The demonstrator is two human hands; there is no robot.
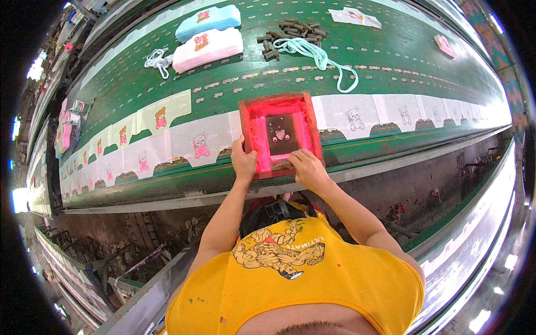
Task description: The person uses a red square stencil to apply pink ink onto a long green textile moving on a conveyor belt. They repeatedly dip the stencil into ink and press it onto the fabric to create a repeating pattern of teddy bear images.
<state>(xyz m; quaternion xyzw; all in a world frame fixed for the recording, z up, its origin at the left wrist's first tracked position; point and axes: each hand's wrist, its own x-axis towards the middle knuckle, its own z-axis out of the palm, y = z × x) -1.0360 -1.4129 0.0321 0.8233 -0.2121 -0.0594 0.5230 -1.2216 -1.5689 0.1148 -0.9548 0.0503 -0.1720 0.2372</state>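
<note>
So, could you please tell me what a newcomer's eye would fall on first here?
Probably the red frame at the centre, the left hand on its left edge and the right hand at its lower right. Next might come the yellow shirt at the bottom, then the blue stack near the top, on the green table.

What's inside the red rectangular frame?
Inside the red rectangular frame, a bright pink border surrounds a dark rectangular panel with pale pink shapes. What lies directly beneath is covered; the right hand's fingers hide part of the frame's lower edge.
</note>
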